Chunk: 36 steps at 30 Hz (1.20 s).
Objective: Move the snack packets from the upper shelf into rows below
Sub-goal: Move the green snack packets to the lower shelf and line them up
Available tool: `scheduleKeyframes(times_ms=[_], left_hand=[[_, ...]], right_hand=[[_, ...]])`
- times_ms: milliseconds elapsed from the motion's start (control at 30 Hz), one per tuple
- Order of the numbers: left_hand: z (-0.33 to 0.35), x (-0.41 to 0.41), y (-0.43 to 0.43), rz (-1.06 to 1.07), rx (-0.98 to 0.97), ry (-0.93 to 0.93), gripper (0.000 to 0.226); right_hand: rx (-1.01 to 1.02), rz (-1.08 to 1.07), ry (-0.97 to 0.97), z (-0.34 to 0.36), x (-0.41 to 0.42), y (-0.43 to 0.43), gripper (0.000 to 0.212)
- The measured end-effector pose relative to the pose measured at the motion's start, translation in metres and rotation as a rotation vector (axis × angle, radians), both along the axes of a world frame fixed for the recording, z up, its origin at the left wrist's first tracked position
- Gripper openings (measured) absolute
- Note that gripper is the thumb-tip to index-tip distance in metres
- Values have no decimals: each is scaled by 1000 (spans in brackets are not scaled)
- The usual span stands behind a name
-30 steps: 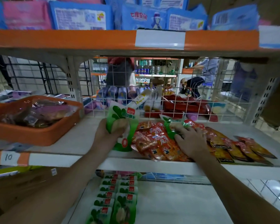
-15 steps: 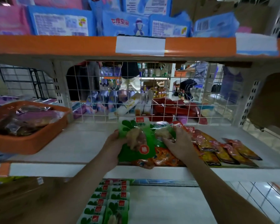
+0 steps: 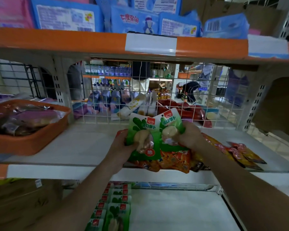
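Head view, left hand (image 3: pixel 122 147): curled round a green snack packet (image 3: pixel 143 135)
Right hand (image 3: pixel 190 137): grips a second green packet (image 3: pixel 169 127), touching the first, over the upper shelf (image 3: pixel 83 144)
Beneath: orange-red packets (image 3: pixel 172 160) on that shelf
Lower shelf (image 3: pixel 173 210): rows of green packets (image 3: pixel 115 205)

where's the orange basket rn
In the head view the orange basket sits at the far left of the middle shelf, well left of the left hand and its green packet.
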<state>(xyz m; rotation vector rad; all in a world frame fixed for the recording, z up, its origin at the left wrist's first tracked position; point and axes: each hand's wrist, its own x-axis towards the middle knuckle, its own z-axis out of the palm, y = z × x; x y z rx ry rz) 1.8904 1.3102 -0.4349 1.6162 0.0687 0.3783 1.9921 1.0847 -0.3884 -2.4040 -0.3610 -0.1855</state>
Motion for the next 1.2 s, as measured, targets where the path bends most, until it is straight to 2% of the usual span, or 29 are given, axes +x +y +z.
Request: scheduleKeyframes(times_ms=[133, 233, 333, 467, 667, 833, 967, 1200], left_hand=[[3, -3, 3, 9, -148, -9, 41], [11, -9, 3, -15, -283, -22, 43], [20, -17, 7, -47, -274, -38, 46], [31, -35, 14, -66, -224, -44, 51], [37, -77, 11, -50, -143, -16, 44], [25, -114, 6, -105, -84, 36, 47], [12, -144, 2, -126, -62, 69, 40], [-29, -172, 13, -117, -77, 192, 53]], right_hand=[[247, 47, -76, 2, -6, -8, 41], [463, 127, -2, 9, -16, -14, 48], [569, 194, 139, 14, -27, -22, 46], [647, 245, 201, 12, -50, -31, 42], [659, 337, 293, 6, -85, -51, 48], [556, 379, 198, -6, -121, -63, 49], [575, 416, 272, -23, -143, -70, 49], [522, 402, 441, -58, -174, -74, 50]])
